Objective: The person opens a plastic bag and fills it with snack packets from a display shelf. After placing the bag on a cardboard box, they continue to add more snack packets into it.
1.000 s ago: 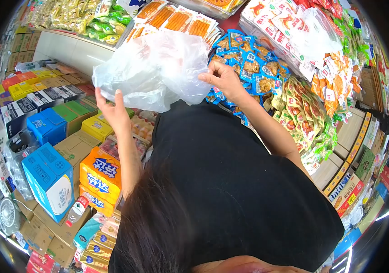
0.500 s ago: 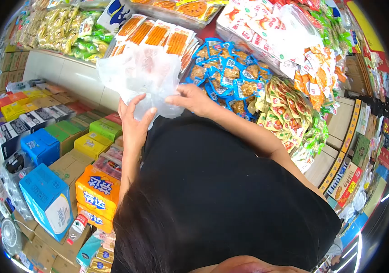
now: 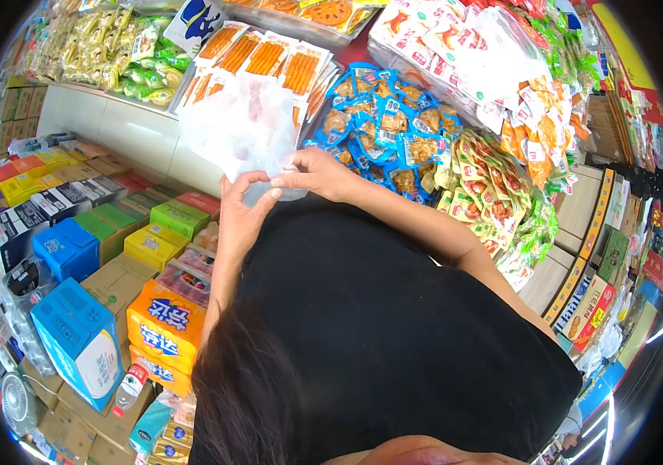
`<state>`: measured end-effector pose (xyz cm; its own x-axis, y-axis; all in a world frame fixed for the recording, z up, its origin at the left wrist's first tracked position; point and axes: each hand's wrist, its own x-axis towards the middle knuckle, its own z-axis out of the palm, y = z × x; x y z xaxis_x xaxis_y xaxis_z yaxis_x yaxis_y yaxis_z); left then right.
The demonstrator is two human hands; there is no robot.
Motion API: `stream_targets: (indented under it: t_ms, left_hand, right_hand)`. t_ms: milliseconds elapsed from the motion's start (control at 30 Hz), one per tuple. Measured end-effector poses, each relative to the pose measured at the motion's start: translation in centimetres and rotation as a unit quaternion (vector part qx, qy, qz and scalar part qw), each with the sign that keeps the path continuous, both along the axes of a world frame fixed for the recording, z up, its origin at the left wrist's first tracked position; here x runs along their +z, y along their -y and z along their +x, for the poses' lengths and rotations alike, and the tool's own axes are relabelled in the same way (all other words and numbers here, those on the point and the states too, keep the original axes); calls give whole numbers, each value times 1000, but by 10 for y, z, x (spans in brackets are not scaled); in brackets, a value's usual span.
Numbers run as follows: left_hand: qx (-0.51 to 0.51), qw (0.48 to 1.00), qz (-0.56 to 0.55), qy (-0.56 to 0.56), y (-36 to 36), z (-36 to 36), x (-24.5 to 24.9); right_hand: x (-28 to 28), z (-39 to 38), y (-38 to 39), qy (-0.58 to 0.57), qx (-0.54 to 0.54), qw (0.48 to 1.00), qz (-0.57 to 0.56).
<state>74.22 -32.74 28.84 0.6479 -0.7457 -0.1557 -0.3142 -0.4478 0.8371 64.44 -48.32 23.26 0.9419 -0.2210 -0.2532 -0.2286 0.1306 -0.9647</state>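
A thin clear plastic bag (image 3: 242,124) hangs crumpled in front of a snack counter. My left hand (image 3: 240,213) pinches its lower edge from below, thumb and fingers curled around the film. My right hand (image 3: 317,172) grips the same edge just to the right, the fingertips of both hands almost touching. Blue snack packets (image 3: 382,132) lie right behind my right hand. Orange stick snack packs (image 3: 269,58) show above the bag.
Yellow-green snack packets (image 3: 494,194) and red-white packets (image 3: 455,46) fill the counter to the right. Stacked boxes sit at the left: blue cartons (image 3: 76,325), an orange pack (image 3: 165,329), green and yellow boxes (image 3: 169,225). A small fan (image 3: 18,403) stands at the lower left.
The bag was spread wide between my hands a second ago. Both hands have come together at its lower edge, and the bag is bunched smaller and higher.
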Motion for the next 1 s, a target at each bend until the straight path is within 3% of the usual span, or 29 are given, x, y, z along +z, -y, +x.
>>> stream_targets:
  t_ms: [267, 333, 600, 833, 1000]
  left_hand:
    - [-7, 998, -10, -54, -2, 9, -2]
    - [-41, 999, 3, 4, 0, 9, -2]
    - [-13, 1000, -12, 6, 4, 8, -12]
    - [86, 989, -29, -118, -2, 18, -25]
    - [48, 996, -9, -77, 2, 14, -27]
  right_hand:
    - [-2, 1, 1, -5, -12, 1000, 24]
    - [-3, 2, 0, -4, -16, 1000, 21]
    - [-11, 3, -2, 13, -15, 999, 30]
    - [-6, 3, 3, -20, -23, 999, 27]
    - [-9, 0, 8, -92, 9, 995, 32]
